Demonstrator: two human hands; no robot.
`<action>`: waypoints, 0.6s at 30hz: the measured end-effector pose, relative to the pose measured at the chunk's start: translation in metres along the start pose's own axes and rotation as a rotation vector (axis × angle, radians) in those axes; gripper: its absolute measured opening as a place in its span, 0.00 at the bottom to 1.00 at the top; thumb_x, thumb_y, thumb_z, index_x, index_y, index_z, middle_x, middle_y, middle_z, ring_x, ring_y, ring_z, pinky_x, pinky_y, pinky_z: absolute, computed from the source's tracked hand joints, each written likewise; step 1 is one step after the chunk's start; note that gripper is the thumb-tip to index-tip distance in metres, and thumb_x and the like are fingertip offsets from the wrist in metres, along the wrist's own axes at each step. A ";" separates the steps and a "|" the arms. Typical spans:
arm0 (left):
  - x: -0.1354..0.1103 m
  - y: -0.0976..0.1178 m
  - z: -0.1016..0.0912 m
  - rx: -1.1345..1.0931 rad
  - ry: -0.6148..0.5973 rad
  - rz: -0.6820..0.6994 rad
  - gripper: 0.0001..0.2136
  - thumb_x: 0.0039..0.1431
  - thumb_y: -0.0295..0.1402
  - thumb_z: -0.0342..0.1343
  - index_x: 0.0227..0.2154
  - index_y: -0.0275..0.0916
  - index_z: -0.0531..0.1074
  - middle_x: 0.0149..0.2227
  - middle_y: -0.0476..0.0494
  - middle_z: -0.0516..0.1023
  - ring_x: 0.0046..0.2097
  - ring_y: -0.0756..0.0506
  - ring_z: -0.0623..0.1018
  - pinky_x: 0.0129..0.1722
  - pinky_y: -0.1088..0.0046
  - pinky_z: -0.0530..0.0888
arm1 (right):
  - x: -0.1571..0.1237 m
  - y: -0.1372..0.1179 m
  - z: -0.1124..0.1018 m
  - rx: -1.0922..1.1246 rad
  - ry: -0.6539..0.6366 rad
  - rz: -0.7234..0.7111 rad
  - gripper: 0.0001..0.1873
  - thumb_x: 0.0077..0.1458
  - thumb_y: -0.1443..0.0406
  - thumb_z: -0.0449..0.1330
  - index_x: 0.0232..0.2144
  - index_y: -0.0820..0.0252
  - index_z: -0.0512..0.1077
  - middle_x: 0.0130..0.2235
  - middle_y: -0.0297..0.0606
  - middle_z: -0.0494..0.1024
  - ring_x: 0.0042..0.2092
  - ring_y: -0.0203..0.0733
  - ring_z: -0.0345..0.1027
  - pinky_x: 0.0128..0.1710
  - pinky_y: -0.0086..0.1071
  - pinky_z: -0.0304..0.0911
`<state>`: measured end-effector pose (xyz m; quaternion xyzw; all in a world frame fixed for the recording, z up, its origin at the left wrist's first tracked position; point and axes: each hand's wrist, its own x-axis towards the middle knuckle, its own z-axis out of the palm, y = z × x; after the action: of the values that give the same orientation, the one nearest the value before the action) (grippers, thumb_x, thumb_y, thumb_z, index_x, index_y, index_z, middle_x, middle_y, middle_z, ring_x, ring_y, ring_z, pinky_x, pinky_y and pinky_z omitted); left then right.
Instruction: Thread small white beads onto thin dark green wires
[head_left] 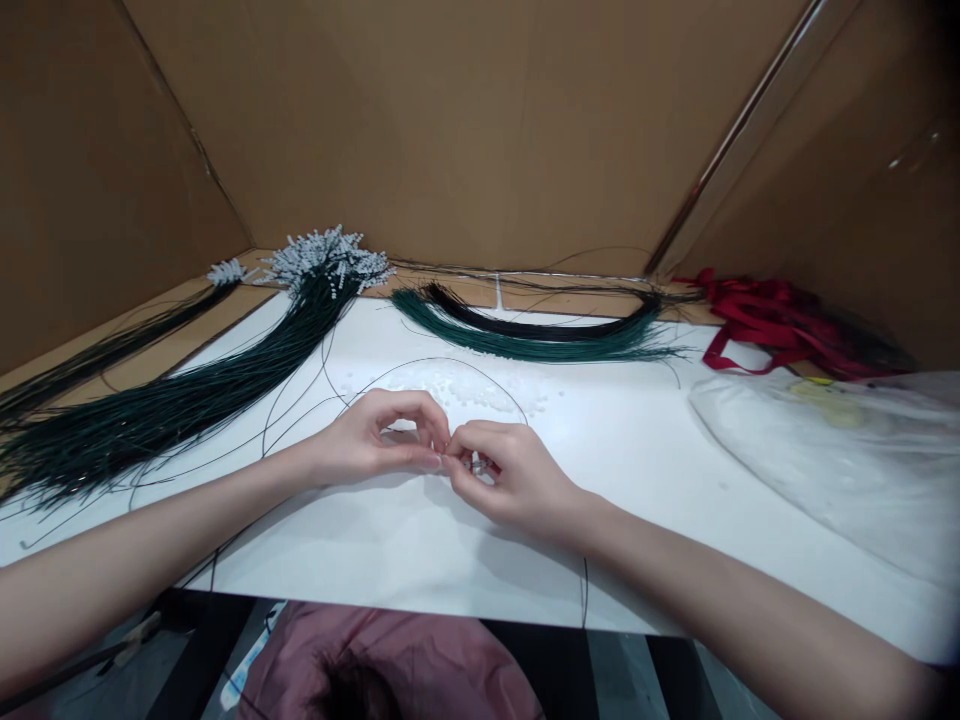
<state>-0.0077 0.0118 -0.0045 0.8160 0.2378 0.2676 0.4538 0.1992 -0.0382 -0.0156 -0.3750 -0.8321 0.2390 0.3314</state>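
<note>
My left hand (386, 435) and my right hand (510, 470) meet over the white board, fingertips pinched together and touching. Small pale, shiny pieces (478, 463) show within the curl of my right fingers; they look like beads, though I cannot be sure. A thin dark wire (431, 359) arcs behind both hands and runs down to my right hand. Whatever the left fingertips pinch is too small and covered to make out. Just beyond the hands lies a scattered heap of small white beads (469, 385).
Left lies a large bundle of dark green wires (247, 375) with white beaded tips (322, 258), beside a smaller bundle (135, 325). Bare green and black wires (540, 340) lie behind the beads. Red ribbon (780, 315) and a clear plastic bag (840, 450) sit right. Cardboard walls (450, 130) enclose the board (637, 420).
</note>
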 end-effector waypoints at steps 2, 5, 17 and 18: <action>0.000 0.000 0.001 -0.008 0.010 0.006 0.06 0.55 0.30 0.63 0.33 0.34 0.74 0.34 0.44 0.78 0.36 0.48 0.77 0.39 0.72 0.74 | 0.000 0.000 0.000 -0.002 0.005 0.003 0.05 0.53 0.70 0.55 0.27 0.61 0.69 0.27 0.32 0.72 0.27 0.32 0.61 0.29 0.25 0.55; 0.000 -0.001 0.001 -0.011 0.033 0.015 0.06 0.56 0.30 0.63 0.34 0.34 0.74 0.34 0.43 0.78 0.37 0.47 0.78 0.40 0.71 0.75 | 0.001 0.000 -0.001 -0.002 0.023 0.000 0.05 0.54 0.70 0.55 0.27 0.61 0.70 0.27 0.33 0.73 0.27 0.32 0.62 0.30 0.25 0.55; 0.000 -0.003 0.002 -0.011 0.087 0.057 0.05 0.56 0.28 0.63 0.34 0.34 0.73 0.35 0.43 0.77 0.38 0.48 0.77 0.41 0.71 0.74 | 0.001 0.003 0.001 -0.031 0.079 -0.005 0.06 0.55 0.69 0.55 0.27 0.62 0.70 0.26 0.32 0.71 0.26 0.31 0.59 0.28 0.25 0.54; 0.000 -0.003 0.002 -0.011 0.088 0.054 0.05 0.56 0.28 0.63 0.34 0.34 0.73 0.35 0.43 0.77 0.38 0.48 0.77 0.41 0.71 0.74 | 0.001 0.003 0.000 -0.030 0.082 -0.007 0.06 0.55 0.69 0.55 0.27 0.62 0.70 0.26 0.32 0.71 0.26 0.31 0.59 0.28 0.25 0.54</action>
<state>-0.0065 0.0118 -0.0077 0.8070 0.2339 0.3166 0.4403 0.1995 -0.0353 -0.0173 -0.3868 -0.8225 0.2097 0.3603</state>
